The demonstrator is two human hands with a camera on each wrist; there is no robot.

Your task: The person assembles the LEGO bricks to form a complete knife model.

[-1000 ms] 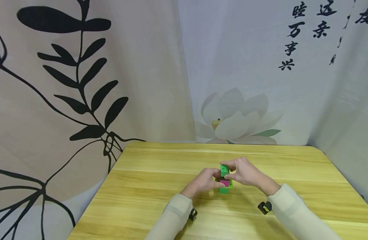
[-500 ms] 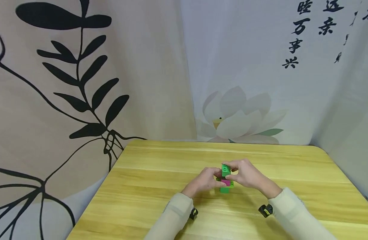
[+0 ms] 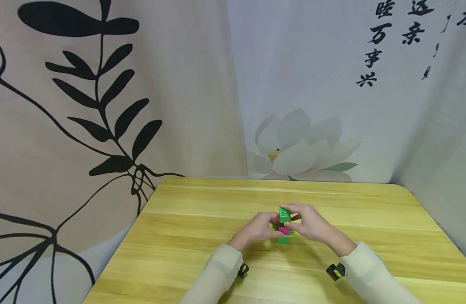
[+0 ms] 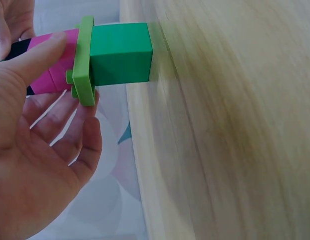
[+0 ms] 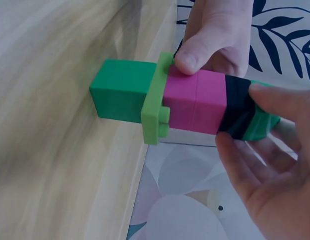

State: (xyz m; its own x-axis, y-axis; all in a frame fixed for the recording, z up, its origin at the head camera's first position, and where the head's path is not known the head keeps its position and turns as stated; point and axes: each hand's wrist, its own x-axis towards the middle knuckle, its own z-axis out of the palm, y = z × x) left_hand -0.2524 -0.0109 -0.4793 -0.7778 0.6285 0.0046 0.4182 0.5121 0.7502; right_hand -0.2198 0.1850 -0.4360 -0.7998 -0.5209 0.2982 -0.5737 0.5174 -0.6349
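A small tower of toy building blocks stands upright on the wooden table (image 3: 202,240). At its foot is a green block (image 5: 122,90), with a lime-green plate (image 5: 155,107) across it. Two magenta blocks (image 5: 194,100) come above, then a black block (image 5: 237,107) and a sloped green block (image 3: 284,214) at the top. My left hand (image 3: 256,230) grips the magenta part, thumb on its near face and fingers behind. With thumb and fingers my right hand (image 3: 312,223) pinches the black and top green blocks, partly covering them.
Behind the table's far edge hangs a pale cloth backdrop (image 3: 191,105) with printed leaves, a lotus and dark characters. More pale cloth (image 3: 442,126) hangs along the right side.
The tower and left hand stay in place. My right hand has shifted very slightly around the top block, still holding it.
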